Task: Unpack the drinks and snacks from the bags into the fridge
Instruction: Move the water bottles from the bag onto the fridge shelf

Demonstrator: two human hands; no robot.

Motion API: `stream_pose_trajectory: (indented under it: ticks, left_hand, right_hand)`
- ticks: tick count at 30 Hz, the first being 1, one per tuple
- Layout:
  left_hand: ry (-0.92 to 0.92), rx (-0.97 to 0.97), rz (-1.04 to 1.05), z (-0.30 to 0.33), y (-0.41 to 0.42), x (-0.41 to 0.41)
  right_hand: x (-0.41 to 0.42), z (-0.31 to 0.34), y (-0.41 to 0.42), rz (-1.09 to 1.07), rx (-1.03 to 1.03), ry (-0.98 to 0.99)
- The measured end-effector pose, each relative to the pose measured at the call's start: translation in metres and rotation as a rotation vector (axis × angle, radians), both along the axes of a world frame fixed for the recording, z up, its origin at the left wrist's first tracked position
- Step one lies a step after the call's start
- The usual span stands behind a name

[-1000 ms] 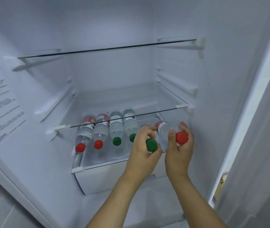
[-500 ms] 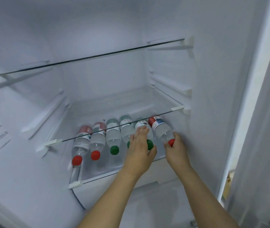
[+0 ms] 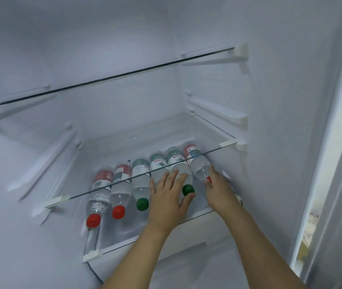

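Observation:
Several water bottles lie side by side on the lower glass shelf [image 3: 111, 250] of the open fridge, caps facing me. From the left come two red-capped bottles [image 3: 98, 198], then a green-capped bottle [image 3: 140, 188]. My left hand [image 3: 167, 203] rests with spread fingers over the fourth bottle and touches the fifth, whose green cap [image 3: 188, 190] shows between thumb and fingers. My right hand [image 3: 218, 192] grips the neck of the rightmost red-labelled bottle [image 3: 199, 165], its red cap peeking out by my fingers.
A middle glass shelf [image 3: 107, 185] runs just above the bottles, and an upper glass shelf [image 3: 107, 79] sits higher; both are bare. A white drawer [image 3: 189, 250] lies under the bottle shelf. The fridge wall [image 3: 280, 142] is close on the right.
Both hands pushed the green-capped and red-capped bottles deeper in and laid them on the shelf beside the others. My left hand went from gripping its bottle to lying flat.

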State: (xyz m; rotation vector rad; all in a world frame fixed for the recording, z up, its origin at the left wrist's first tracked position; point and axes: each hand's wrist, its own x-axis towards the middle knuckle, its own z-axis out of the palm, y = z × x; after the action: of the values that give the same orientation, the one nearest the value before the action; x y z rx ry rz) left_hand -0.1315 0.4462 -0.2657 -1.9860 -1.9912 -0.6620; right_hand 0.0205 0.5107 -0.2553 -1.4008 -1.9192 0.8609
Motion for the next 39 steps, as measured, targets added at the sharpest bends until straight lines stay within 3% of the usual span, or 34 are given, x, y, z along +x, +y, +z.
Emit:
stream_pose_trajectory:
  ticks: [3,24,31,39]
  left_hand:
    - [-0.104,0.026,-0.007,-0.005,0.004,-0.004]
    - [-0.026,0.017,0.032,-0.008,0.008,-0.006]
    - [-0.025,0.015,0.03,-0.004,0.005,-0.004]
    - [-0.057,0.052,0.087,0.008,-0.029,-0.004]
  right_hand:
    - [0.001,-0.004,0.01,0.016,-0.032,0.038]
    - [0.0,-0.006,0.017,-0.015,-0.02,0.065]
    - [0.001,0.0,0.007,-0.018,0.012,-0.016]
    - [0.02,0.019,-0.037,0.122,0.083,-0.195]
